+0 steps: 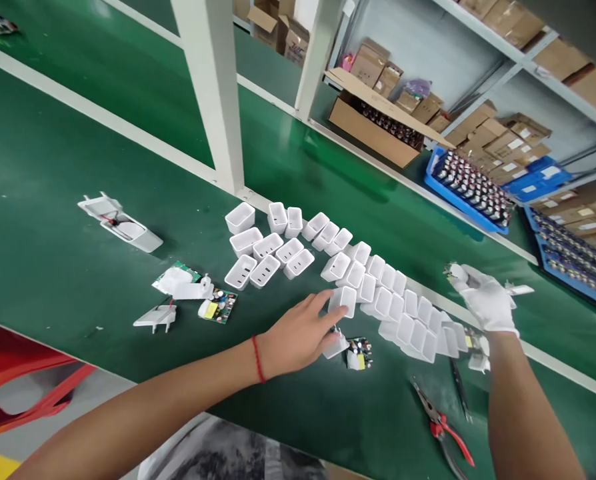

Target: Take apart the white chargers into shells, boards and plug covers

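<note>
"Red handles on the steel pliers (435, 420), a slim black tool (459, 390) beside them, both on the smooth green worktop (328, 407). And the left hand (295, 333)?"

"Bare, fingers fanned, touching a white casing (349, 300) at the near edge of the rows. I can't tell whether they pinch it."

"And the right hand (487, 301)?"

"Gloved in white cloth, closed round a small circuit board (452, 271) beyond the rows."

"How do the casings (299, 263) look?"

"Matte plastic, rounded-rectangular cups, mouths up or tilted; several show dark slots inside."

"Farther back?"

"A glossy blue tray (493, 223) packed with small parts, then an open brown cardboard box (373, 137)."
</note>
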The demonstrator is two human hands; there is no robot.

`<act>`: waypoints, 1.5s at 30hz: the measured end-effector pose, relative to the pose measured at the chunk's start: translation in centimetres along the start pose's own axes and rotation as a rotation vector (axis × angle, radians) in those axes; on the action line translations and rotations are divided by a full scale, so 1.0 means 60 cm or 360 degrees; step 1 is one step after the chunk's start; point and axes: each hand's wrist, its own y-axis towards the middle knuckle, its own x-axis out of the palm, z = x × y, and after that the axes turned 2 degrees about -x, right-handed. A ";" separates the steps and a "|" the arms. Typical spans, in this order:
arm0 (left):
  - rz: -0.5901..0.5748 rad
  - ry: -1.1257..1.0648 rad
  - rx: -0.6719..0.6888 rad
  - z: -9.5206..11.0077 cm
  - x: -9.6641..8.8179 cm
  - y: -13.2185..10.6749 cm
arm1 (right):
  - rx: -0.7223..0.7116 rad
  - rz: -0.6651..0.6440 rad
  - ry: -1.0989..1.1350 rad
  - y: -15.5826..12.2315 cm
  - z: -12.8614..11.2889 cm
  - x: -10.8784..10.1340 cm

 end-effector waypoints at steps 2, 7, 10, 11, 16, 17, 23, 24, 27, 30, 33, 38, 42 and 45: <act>0.0040 0.0048 0.0010 0.001 0.021 0.033 | -0.0055 -0.0038 0.0088 -0.057 -0.034 -0.022; 0.0076 0.0050 0.0055 -0.009 0.039 0.051 | -0.0407 -0.0046 0.0358 -0.214 -0.138 -0.056; 0.0093 0.0020 0.0004 -0.017 0.026 0.013 | -0.0663 -0.0153 0.0688 -0.277 -0.186 -0.044; 0.0102 0.0030 -0.0054 -0.018 0.020 -0.005 | -0.0719 -0.0206 0.0768 -0.291 -0.198 -0.036; 0.0080 0.0274 -0.0442 -0.021 -0.004 -0.096 | -0.0706 -0.0418 0.0908 -0.319 -0.233 0.015; 0.0034 0.0240 -0.0461 -0.021 -0.006 -0.108 | -0.0664 -0.0421 0.0931 -0.318 -0.237 0.022; -0.0204 -0.0118 -0.0506 -0.012 -0.007 -0.140 | -0.0612 -0.0339 0.0879 -0.314 -0.263 0.030; -0.0230 -0.0156 -0.0555 -0.008 -0.006 -0.141 | -0.0652 -0.0337 0.0814 -0.316 -0.269 0.027; -0.0288 -0.0202 -0.0555 -0.004 -0.006 -0.140 | -0.0831 -0.0304 0.0573 -0.319 -0.284 0.017; -0.0167 -0.0057 -0.0379 -0.016 -0.003 -0.129 | -0.1097 -0.0244 0.0339 -0.317 -0.301 0.010; -0.0107 -0.0034 -0.0183 -0.028 0.009 -0.110 | -0.1387 -0.0127 0.0078 -0.308 -0.320 0.006; -0.0164 -0.0367 -0.0112 -0.049 0.020 -0.080 | -0.1686 -0.0110 -0.0193 -0.290 -0.353 -0.004; -0.0196 -0.0624 -0.0016 -0.073 0.019 -0.070 | -0.1779 -0.0180 -0.0343 -0.270 -0.373 -0.002; -0.0198 -0.0673 -0.0008 -0.081 0.023 -0.069 | -0.1873 -0.0231 -0.0445 -0.256 -0.382 0.005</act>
